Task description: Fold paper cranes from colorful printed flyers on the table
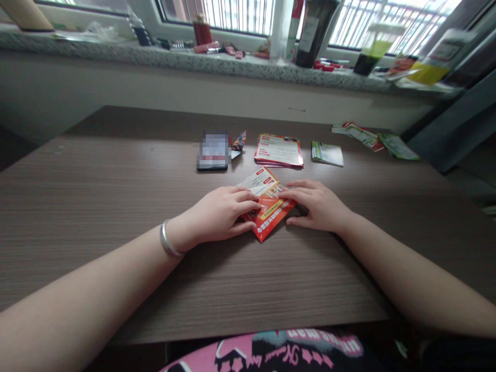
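Note:
A partly folded red and orange printed leaflet (269, 209) lies on the brown table in front of me, one corner pointing toward me. Part of its white printed side shows at the far end. My left hand (228, 213), with a silver bangle on the wrist, rests its fingers on the leaflet's left side. From the right, my right hand (315, 206) touches the leaflet's upper right edge with its fingertips, fingers spread. Both hands lie low over the table, and neither grasps the paper. Some of the leaflet is hidden under my left fingers.
Behind the leaflet are a phone (213, 152) with a blurred screen, a small folded paper piece (239, 142), a stack of leaflets (279, 151) and a small green-white stack (327, 153). Several packets (364, 137) lie far right. Bottles crowd the stone windowsill (240, 67).

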{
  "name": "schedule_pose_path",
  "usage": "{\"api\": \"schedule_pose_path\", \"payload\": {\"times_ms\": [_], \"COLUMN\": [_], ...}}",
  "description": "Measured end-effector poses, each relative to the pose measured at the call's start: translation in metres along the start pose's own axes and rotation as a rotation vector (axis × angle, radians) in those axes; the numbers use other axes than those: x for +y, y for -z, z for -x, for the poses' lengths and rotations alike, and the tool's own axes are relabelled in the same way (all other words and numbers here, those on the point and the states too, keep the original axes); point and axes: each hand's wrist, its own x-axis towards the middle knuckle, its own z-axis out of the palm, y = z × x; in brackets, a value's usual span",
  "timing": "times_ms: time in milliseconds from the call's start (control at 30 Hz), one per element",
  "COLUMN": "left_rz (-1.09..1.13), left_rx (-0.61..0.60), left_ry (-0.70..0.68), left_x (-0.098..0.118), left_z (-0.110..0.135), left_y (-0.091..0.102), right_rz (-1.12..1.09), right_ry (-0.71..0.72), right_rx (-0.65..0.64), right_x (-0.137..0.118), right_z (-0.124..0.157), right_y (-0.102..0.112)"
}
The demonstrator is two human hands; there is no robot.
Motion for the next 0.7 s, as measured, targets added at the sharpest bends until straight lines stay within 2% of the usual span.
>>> {"api": "schedule_pose_path", "payload": {"times_ms": [167, 433, 700], "left_rz": [-0.022, -0.100, -0.218], "left_rx": [-0.044, -0.045, -0.150], "left_ry": [0.033, 0.129, 0.269], "left_x": [0.0020, 0.0033, 0.0019], "left_z": [0.0019, 0.0023, 0.0050], "left_y": [0.0028, 0.0023, 0.0107], "right_rz": [0.019, 0.035, 0.180], "right_ry": [0.037, 0.036, 0.068], "right_rx": [-0.004, -0.036, -0.069], "right_x": [0.0001, 0.0000, 0.0036], "right_z": [-0.0009, -0.0007, 0.0017], "right_y": [0.0008, 0.0029, 0.0017]}}
